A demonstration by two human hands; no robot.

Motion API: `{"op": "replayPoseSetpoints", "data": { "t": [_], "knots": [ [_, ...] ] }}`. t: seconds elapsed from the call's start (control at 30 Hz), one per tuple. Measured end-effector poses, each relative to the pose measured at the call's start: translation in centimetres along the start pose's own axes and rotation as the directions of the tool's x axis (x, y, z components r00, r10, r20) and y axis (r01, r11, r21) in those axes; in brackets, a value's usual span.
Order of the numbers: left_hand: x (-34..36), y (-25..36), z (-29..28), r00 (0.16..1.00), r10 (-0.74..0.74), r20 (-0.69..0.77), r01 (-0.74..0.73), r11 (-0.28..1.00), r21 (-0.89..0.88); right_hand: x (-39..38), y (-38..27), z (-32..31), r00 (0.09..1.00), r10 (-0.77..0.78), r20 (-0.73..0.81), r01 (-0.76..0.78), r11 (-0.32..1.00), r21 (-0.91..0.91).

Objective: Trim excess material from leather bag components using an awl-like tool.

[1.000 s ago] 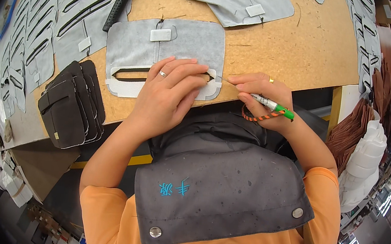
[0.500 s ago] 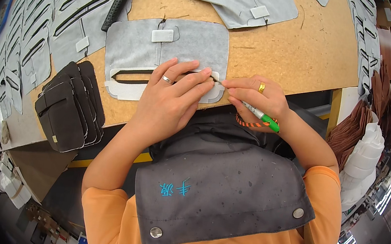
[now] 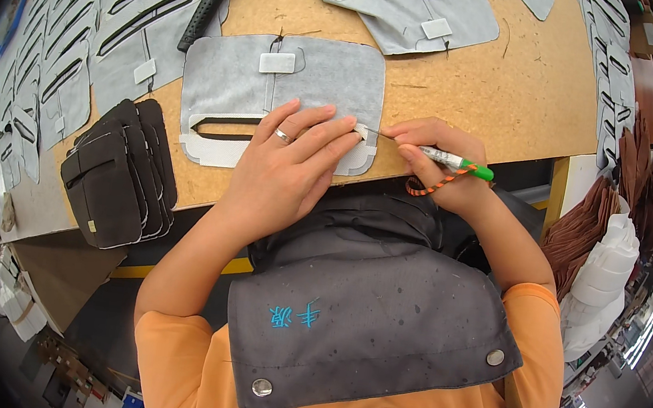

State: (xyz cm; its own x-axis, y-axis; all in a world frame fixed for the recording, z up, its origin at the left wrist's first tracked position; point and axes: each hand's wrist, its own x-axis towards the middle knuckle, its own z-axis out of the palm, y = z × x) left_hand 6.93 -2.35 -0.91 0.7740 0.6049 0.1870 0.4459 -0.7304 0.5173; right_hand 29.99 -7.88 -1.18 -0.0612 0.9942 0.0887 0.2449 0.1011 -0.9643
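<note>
A grey fabric panel (image 3: 229,72) with rounded corners lies on the table in front of me. Across its near part runs a long slot with a dark edge, framed by white strips (image 3: 223,154); a small white pad (image 3: 276,62) sits farther up. My left hand (image 3: 288,151), a ring on one finger, lies over the slot's right half with fingers stretched out, pressing the panel. Just right of the panel, my right hand (image 3: 444,157) pinches a green-ended, pen-shaped tool (image 3: 443,158). Its thin metal tip points at the slot's right end. An orange-and-black cord (image 3: 428,191) loops below.
Dark fabric pieces (image 3: 116,180) are stacked at the table's left edge. More grey panels (image 3: 407,24) lie at the back and in rows on the left. A black textured bar (image 3: 214,2) lies beyond the panel. Brown strips (image 3: 582,225) and a white bundle (image 3: 604,276) hang right.
My right hand has drawn slightly right, and the tool now lies flatter, its metal tip showing more. My left hand stays on the panel. The whole view has shifted slightly.
</note>
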Motion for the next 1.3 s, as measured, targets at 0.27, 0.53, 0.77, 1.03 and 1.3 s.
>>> {"op": "replayPoseSetpoints", "data": {
  "t": [0.27,0.53,0.77,1.03,1.3],
  "knots": [
    [-0.2,0.3,0.0,0.997,-0.028,0.069,0.018,0.99,0.138,0.4,-0.1,-0.2,0.987,-0.137,0.078,0.152,0.962,-0.229],
    [-0.5,0.6,0.2,0.993,-0.103,0.05,0.086,0.961,0.262,0.5,-0.3,-0.3,0.961,-0.259,0.095,0.275,0.928,-0.252],
    [-0.9,0.5,0.4,0.998,-0.05,0.022,0.044,0.973,0.228,0.0,-0.5,-0.5,0.907,-0.381,0.181,0.422,0.809,-0.41],
    [-0.9,0.7,0.7,0.992,-0.125,-0.022,0.127,0.963,0.239,-1.3,1.1,1.5,0.851,-0.415,0.322,0.516,0.543,-0.663],
    [-1.9,-1.8,-3.6,0.975,-0.196,0.108,0.22,0.927,-0.305,-1.6,0.6,1.7,0.794,-0.487,0.363,0.587,0.461,-0.666]
  ]
}}
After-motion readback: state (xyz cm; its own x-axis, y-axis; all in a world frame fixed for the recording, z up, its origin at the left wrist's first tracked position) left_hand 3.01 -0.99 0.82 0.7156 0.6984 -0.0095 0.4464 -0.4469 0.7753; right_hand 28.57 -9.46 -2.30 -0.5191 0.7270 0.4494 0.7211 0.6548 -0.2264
